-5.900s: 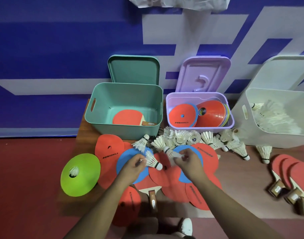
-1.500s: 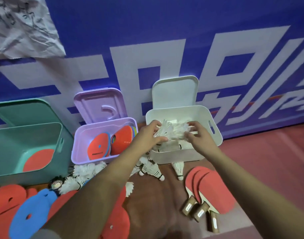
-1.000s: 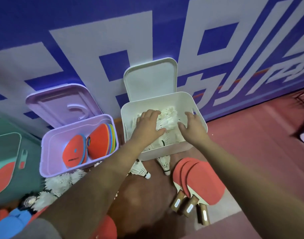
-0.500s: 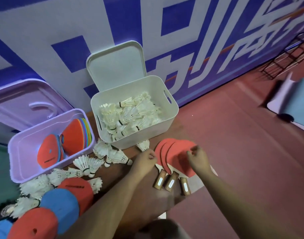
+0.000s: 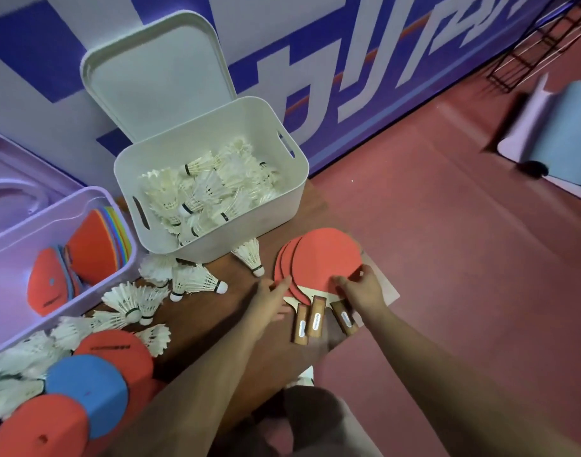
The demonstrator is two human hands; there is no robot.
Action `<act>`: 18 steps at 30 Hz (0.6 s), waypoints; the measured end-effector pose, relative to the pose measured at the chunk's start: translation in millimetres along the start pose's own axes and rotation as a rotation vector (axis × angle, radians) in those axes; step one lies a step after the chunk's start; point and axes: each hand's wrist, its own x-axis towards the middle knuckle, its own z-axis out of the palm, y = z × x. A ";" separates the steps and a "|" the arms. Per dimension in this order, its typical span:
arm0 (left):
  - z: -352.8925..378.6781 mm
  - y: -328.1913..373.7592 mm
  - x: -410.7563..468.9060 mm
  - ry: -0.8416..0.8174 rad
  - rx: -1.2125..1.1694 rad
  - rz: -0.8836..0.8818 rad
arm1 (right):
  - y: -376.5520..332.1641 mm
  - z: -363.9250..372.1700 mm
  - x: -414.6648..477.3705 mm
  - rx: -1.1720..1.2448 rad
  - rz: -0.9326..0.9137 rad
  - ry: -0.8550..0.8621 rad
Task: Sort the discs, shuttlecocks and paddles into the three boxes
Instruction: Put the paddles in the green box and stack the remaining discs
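Three red paddles (image 5: 325,253) lie fanned in a stack at the right end of the wooden board (image 5: 213,321), wooden handles towards me. My left hand (image 5: 271,300) touches the stack's left edge with straight fingers. My right hand (image 5: 361,291) grips the top paddle near its neck, fingers curled on the red face. The white box (image 5: 300,168) behind holds many shuttlecocks (image 5: 210,192). The purple box (image 5: 51,206) at left holds upright discs (image 5: 94,247). Loose shuttlecocks (image 5: 196,280) and loose discs (image 5: 114,351) lie on the board at left.
The white box's lid (image 5: 157,77) leans on the blue and white wall. Red floor stretches to the right, where a pale blue and lilac object (image 5: 553,136) and a black wire rack (image 5: 530,44) stand. One shuttlecock (image 5: 251,257) lies between box and paddles.
Both hands left the white box, where they dropped shuttlecocks, and came down to the paddle stack. The right hand now grips the top paddle; the left touches the stack's edge.
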 end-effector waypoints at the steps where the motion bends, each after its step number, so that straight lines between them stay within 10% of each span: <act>1: 0.4 -2.2 0.4 -0.015 0.003 -0.019 | 1.0 -1.8 0.6 0.023 -0.039 -0.015; 8: -1.4 12.9 23.9 0.158 -0.063 0.076 | -8.5 -3.5 0.1 0.135 0.031 -0.109; 18: -9.6 36.5 -3.9 -0.013 -0.187 0.175 | 3.8 1.1 -24.8 0.395 -0.064 -0.270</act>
